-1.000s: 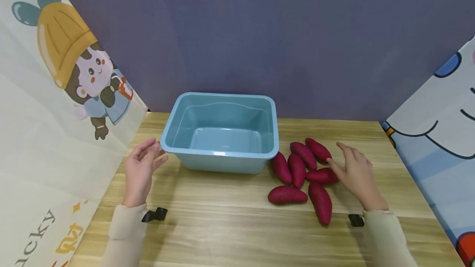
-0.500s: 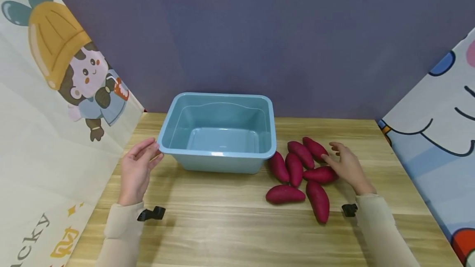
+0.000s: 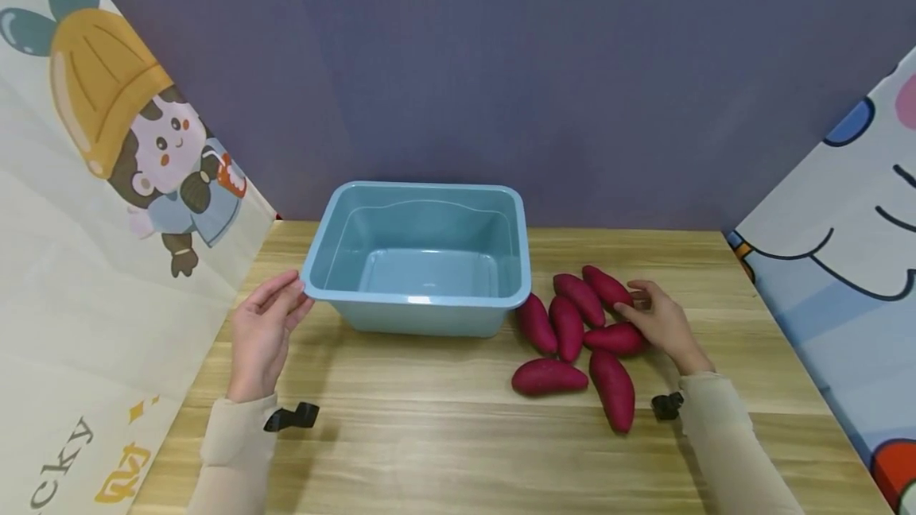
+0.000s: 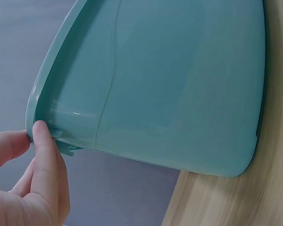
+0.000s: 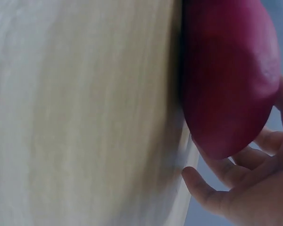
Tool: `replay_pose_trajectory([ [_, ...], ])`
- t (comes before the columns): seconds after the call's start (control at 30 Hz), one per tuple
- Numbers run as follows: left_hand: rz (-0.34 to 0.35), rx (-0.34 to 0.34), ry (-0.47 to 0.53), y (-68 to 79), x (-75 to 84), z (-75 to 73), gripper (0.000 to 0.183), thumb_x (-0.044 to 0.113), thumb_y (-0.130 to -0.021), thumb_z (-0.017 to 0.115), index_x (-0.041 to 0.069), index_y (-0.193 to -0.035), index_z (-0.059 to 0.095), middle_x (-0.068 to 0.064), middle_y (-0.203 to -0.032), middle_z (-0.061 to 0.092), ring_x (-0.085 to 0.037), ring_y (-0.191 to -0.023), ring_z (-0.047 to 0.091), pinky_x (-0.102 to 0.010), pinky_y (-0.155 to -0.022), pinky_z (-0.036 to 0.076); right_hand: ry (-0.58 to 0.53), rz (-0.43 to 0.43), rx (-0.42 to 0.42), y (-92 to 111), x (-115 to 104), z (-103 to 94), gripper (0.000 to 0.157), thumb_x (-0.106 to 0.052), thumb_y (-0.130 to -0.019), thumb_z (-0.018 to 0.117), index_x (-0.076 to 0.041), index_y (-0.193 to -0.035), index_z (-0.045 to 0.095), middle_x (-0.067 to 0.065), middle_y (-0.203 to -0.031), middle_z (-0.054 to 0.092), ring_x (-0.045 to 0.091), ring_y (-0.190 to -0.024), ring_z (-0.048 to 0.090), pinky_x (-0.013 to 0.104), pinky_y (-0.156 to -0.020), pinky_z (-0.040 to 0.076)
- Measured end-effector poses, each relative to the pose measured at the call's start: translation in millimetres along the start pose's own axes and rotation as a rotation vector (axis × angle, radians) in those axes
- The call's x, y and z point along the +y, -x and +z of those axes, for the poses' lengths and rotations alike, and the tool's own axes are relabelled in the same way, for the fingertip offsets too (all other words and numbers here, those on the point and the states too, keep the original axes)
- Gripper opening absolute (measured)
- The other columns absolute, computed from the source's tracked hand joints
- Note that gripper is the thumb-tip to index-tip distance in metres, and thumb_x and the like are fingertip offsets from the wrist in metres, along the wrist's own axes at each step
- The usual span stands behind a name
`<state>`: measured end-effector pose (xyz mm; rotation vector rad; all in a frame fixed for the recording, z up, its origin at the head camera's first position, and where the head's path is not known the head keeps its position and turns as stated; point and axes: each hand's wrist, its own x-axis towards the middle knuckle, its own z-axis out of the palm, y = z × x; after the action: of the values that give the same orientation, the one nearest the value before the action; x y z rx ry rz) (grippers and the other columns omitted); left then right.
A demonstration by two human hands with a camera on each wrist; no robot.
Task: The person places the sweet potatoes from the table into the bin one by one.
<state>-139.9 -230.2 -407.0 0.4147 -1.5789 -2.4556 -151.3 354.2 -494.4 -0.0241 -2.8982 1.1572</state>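
A light blue plastic basin [image 3: 422,300] stands on the wooden table. My left hand [image 3: 265,332] pinches its rim at the front left corner; the left wrist view shows fingertips [image 4: 40,129] on both sides of the rim. Right of the basin lie several dark red sweet potatoes [image 3: 549,377]. My right hand [image 3: 665,328] reaches over the group with loosely bent, spread fingers, thumb and fingertips around the right end of the back right sweet potato [image 3: 603,283]. In the right wrist view a sweet potato [image 5: 228,80] hides part of the right hand's fingers.
The wooden table [image 3: 429,435] extends in front of the basin. A dark blue-grey wall [image 3: 458,62] rises behind it, with printed cartoon panels at left [image 3: 43,261] and right [image 3: 844,276]. A black strap piece [image 3: 293,417] hangs at the left wrist.
My right hand has moved left and inward to the back right sweet potato, its fingers bending more. My left hand has come up to the basin's rim and grips it. The head view has shifted slightly.
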Motion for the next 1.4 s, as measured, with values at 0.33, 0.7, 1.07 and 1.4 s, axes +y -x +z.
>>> replay_pose_trajectory([
  [0.33,0.009,-0.003,0.033,0.1,-1.3,-0.5,0.026,0.002,-0.087,0.078,-0.005,-0.111,0.070,-0.012,-0.101,0.070,-0.018,-0.085,0.070,-0.029,-0.082,0.061,-0.057,0.026,0.022,1.1,3.4,0.2,0.062,-0.032,-0.099,0.066,0.008,-0.141,0.044,0.036,-0.129,0.056,0.048,-0.115,0.058,0.057,-0.096,0.051],
  [0.7,-0.001,-0.011,0.028,0.3,-1.3,-1.2,0.027,0.003,-0.087,0.078,-0.005,-0.112,0.070,-0.011,-0.103,0.070,-0.018,-0.087,0.070,-0.029,-0.083,0.061,-0.081,0.004,0.114,7.1,-6.8,-11.4,0.061,-0.031,-0.097,0.070,0.006,-0.139,0.048,0.034,-0.125,0.060,0.046,-0.110,0.061,0.003,-0.072,0.045],
  [1.07,0.012,-0.028,0.046,-0.4,-1.8,-3.1,0.027,0.002,-0.088,0.077,-0.005,-0.112,0.070,-0.012,-0.102,0.070,-0.018,-0.087,0.070,-0.029,-0.083,0.060,-0.098,-0.093,0.134,-2.0,-63.5,-40.3,0.063,-0.035,-0.097,0.070,0.003,-0.142,0.047,0.029,-0.129,0.059,0.043,-0.112,0.060,0.003,-0.075,0.043],
  [1.4,-0.007,-0.027,0.023,0.5,-0.5,-2.0,0.032,0.005,-0.087,0.079,-0.005,-0.116,0.069,-0.012,-0.106,0.070,-0.018,-0.090,0.070,-0.029,-0.086,0.059,-0.154,-0.153,0.129,-27.2,-136.5,-61.0,0.064,-0.042,-0.093,0.072,-0.009,-0.143,0.050,0.017,-0.133,0.059,0.031,-0.116,0.057,0.031,-0.089,0.052],
])
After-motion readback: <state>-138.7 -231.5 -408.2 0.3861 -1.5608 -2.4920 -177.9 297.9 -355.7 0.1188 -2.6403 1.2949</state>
